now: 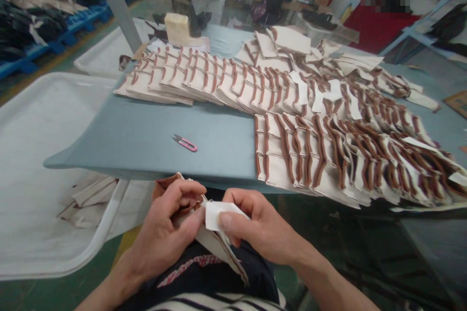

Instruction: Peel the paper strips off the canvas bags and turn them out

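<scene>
Both my hands are low in front of me, below the table edge, over my lap. My left hand (171, 228) is closed around a cream fabric piece with brown trim (215, 248), thumb pressing on it. My right hand (255, 228) pinches a small white label (215, 214) against that same piece. A small pink thread snip (185, 143) lies alone on the grey-blue table (146, 131), beyond my hands.
Overlapping rows of cream pieces with brown trim (310, 150) cover the table's middle and right. White tubs (40, 155) stand to the left, one holding cream pieces. A cream block (177, 29) sits at the far edge. Other people work at tables behind.
</scene>
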Tool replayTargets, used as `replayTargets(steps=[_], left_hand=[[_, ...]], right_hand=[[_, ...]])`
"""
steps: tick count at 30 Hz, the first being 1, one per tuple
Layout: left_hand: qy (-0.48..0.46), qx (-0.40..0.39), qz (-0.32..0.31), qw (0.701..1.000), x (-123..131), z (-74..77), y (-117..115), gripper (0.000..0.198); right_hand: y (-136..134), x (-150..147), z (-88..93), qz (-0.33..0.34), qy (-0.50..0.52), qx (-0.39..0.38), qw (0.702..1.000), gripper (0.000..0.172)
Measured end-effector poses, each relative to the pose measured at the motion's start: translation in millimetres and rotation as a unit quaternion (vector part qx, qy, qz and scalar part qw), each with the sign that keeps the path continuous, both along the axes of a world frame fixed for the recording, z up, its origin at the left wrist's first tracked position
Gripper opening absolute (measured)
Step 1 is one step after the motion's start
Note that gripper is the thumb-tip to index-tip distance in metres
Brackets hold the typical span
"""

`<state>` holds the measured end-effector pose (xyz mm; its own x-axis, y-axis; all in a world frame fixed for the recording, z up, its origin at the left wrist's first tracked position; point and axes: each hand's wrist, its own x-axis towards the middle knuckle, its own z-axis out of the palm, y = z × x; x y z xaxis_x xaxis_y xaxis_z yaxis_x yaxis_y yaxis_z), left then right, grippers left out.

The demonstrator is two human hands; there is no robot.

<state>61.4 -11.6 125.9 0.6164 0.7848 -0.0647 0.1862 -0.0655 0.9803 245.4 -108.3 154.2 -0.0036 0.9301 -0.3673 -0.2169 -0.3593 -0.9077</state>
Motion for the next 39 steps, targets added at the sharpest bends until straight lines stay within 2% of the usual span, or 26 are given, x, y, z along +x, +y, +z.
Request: replayTargets(steps=[2,5,8,11,14,17,26,33,39], left_hand=[[0.004,-0.093,0.008,0.996,-2,3.7,-3,0.025],[0.011,-0.205,-0.026,0.978,-6,-0.1,-5,0.033],[0.027,-0.25,-0.057,0.966,-12,-9.0,-3,0.036],[0.051,-0.196,-0.053,0.978,-16,-11.9,0,0.035],[0.069,-0.097,-0.037,0.992,-14,-6.6,3,0.033],[0.069,-0.044,-0.014,0.997,-11,-0.6,5,0.033],[0.062,-0.039,0.042,0.996,-10,-7.8,0,0.036],[0.043,-0.037,0.064,0.996,-13,-20.9,-1,0.035],[-0.019,-0.123,0.073,0.99,-15,-37.6,-5,0.055]], right_hand=[[0,-5,-10.4,-0.034,0.022,0.01,0.999,0.047],[-5,-15,-25.7,-0.091,0.024,0.023,0.995,0.054],[-15,-25,-35.6,-0.129,-0.042,0.012,0.991,0.057],[-24,-34,-38.9,-0.147,-0.057,-0.004,0.988,0.06],[-24,-42,-37.5,-0.162,-0.041,-0.018,0.986,0.062],[-17,-49,-35.3,-0.179,-0.041,-0.029,0.983,0.061],[5,-65,-46.3,-0.247,-0.024,-0.023,0.968,0.052],[12,-64,-39.6,-0.245,-0.02,-0.06,0.967,0.051],[15,-63,-40.9,-0.234,-0.016,-0.062,0.97,0.048]])
